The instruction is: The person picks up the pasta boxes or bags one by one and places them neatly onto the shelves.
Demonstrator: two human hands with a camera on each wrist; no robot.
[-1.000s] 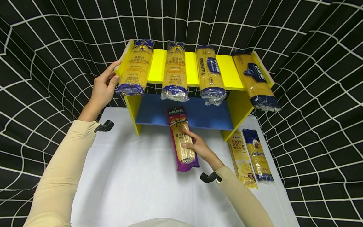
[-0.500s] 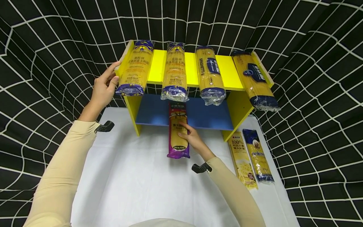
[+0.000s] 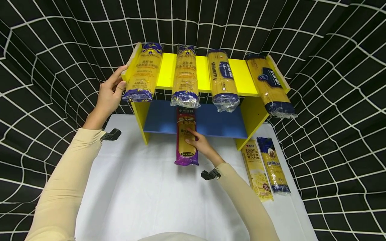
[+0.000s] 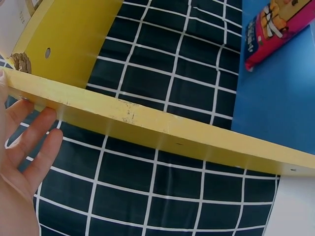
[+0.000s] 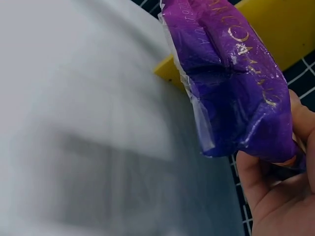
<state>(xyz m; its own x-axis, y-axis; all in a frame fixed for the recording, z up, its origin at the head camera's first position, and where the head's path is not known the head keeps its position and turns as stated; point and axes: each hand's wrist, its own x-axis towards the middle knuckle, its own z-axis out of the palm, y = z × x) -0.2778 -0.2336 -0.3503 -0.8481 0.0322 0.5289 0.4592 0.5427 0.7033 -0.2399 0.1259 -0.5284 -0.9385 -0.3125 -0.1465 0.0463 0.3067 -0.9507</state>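
Note:
A red and purple pasta packet (image 3: pixel 186 144) lies partly over the blue lower shelf (image 3: pixel 217 122), its purple end sticking out at the front. My right hand (image 3: pixel 200 144) grips it from the right side. In the right wrist view the fingers of my right hand (image 5: pixel 285 187) curl round the packet's purple end (image 5: pixel 231 98). At the upper left corner, my left hand (image 3: pixel 110 93) holds the yellow side of the rack (image 3: pixel 132 67); the left wrist view shows the fingers of that hand (image 4: pixel 29 147) against the yellow side board (image 4: pixel 133 115).
Several spaghetti packets lie on the yellow top shelf (image 3: pixel 166 75), among them one at the left (image 3: pixel 144 73) and one at the right (image 3: pixel 268 83). Two more packets, one yellow (image 3: pixel 257 170) and one blue-ended (image 3: pixel 273 167), lie on the white table (image 3: pixel 150 201) at the right.
My right hand and the red and purple packet have moved forward and slightly left, the packet's far end now over the blue shelf and straighter. My left hand has stayed in place.

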